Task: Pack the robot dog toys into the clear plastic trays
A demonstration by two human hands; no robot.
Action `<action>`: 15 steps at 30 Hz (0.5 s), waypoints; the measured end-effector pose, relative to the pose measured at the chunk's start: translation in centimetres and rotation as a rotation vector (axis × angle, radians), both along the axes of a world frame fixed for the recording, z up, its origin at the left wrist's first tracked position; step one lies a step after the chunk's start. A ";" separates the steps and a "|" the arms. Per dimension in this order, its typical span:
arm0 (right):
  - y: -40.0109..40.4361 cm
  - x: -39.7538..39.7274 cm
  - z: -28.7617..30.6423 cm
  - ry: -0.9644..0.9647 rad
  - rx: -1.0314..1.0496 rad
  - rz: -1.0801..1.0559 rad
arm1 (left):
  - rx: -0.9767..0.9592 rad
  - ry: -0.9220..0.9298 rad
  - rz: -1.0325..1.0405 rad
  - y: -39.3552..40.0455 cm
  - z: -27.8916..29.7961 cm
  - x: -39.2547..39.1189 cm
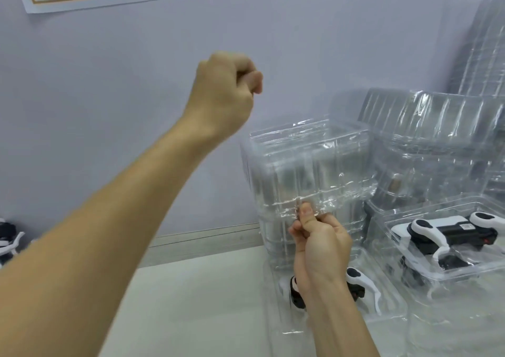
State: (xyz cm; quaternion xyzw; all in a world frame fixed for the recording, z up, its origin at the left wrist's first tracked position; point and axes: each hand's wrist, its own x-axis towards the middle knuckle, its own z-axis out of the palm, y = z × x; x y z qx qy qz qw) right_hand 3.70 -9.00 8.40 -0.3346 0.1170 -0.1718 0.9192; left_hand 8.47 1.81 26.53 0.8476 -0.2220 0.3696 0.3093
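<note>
Stretching across from seven o'clock, my left hand (226,94) is curling into an empty fist. At five o'clock my right hand (319,250) is pinching a clear tray (308,165) above the robot dog toy (358,283); next, I think, it needs careful lowering.

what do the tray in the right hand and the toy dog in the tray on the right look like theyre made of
Tray pinched by the right hand: thin clear plastic, glossy; you see through it and its ribbed walls catch glare. Robot dog toy: apparently hard moulded plastic, smooth white shells over black parts.
</note>
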 end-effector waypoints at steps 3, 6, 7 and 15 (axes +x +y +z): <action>-0.1 0.0 0.3 -0.032 -0.036 0.006 | 0.255 0.196 -0.110 -1.0 -0.3 -0.5; 0.5 -0.2 0.4 -0.018 -0.079 -0.001 | 0.547 0.294 -0.034 -2.7 -3.4 -0.9; 0.6 -0.2 0.3 -0.012 -0.077 -0.006 | 0.586 0.264 -0.006 -3.0 -4.0 -0.7; 0.4 0.0 -0.2 0.025 -0.066 0.007 | 0.115 0.065 0.082 -1.0 0.3 0.3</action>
